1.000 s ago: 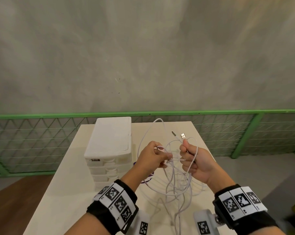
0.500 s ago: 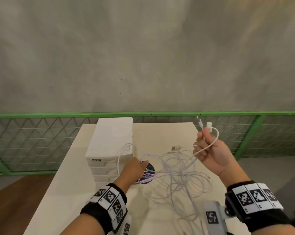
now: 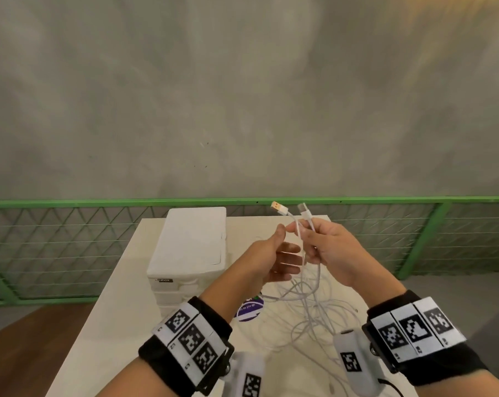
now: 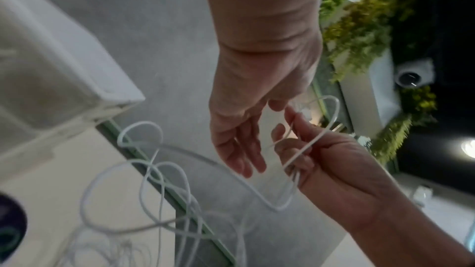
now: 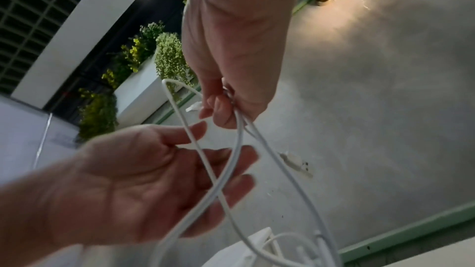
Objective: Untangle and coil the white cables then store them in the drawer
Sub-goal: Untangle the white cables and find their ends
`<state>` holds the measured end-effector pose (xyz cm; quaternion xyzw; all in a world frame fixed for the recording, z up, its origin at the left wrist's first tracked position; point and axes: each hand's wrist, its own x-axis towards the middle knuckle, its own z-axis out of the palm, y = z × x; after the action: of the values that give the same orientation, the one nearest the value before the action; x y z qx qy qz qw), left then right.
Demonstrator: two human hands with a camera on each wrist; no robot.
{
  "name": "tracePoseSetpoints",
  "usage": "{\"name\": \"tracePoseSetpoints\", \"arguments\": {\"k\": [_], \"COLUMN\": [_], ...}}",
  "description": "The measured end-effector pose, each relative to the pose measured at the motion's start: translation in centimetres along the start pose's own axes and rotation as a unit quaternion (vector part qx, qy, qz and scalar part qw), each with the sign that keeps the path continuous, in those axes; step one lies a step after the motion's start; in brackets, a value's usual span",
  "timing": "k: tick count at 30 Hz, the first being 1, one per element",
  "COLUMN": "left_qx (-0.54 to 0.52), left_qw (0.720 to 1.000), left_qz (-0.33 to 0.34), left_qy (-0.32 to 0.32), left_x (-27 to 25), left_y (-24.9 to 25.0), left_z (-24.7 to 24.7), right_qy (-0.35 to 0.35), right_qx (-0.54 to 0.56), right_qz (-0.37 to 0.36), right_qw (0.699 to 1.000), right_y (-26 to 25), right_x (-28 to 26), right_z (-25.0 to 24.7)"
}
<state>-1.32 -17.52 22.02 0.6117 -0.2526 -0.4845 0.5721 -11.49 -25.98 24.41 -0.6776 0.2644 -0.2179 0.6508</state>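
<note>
My right hand (image 3: 307,234) is raised above the table and grips two white cable ends. Their plugs (image 3: 280,209) stick up past its fingers. From that fist the white cables (image 3: 309,299) hang down into a loose tangle on the table. My left hand (image 3: 288,250) sits just left of the right hand, fingers spread and straight, holding nothing. In the right wrist view a cable loop (image 5: 205,161) runs across the left hand's (image 5: 154,180) open fingers. The white drawer unit (image 3: 191,247) stands at the left of the table, drawers closed.
A purple round sticker (image 3: 249,309) lies on the white table (image 3: 122,296) beside the drawer unit. A green mesh railing (image 3: 56,253) runs behind the table, with a grey wall beyond it. Wooden floor lies off the table's left edge.
My left hand let go of the cable low by the sticker and rose, open, to the right hand. My right hand carried the cable ends left toward the centre.
</note>
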Motion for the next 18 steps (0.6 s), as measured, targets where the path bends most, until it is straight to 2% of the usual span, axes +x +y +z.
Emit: {"name": "tracePoseSetpoints", "arguments": {"k": [5,10,14,18], "left_qx": [-0.171,-0.189,-0.224,-0.265], "left_qw": [0.985,0.979,0.971,0.961], "left_qz": [-0.036,-0.07,-0.07,0.002], "left_qy": [0.006,0.012,0.035,0.084], "left_x": [0.6,0.8,1.1,1.2], "left_y": [1.0,1.5,1.3,1.7], "left_z": [0.5,0.0,-0.2,-1.4], "right_qy": [-0.049,-0.057,-0.004,0.114], "right_qx": [0.001,-0.014,0.051,0.084], "right_qz": [0.004,-0.023,-0.019,0.02], "right_qw": [0.999,0.998,0.999,0.99], "right_y": [0.4,0.4,0.5,0.7], "right_x": [-0.3,-0.6,-0.6,0.1], "right_z": [0.7,0.6,0.7,-0.1]}}
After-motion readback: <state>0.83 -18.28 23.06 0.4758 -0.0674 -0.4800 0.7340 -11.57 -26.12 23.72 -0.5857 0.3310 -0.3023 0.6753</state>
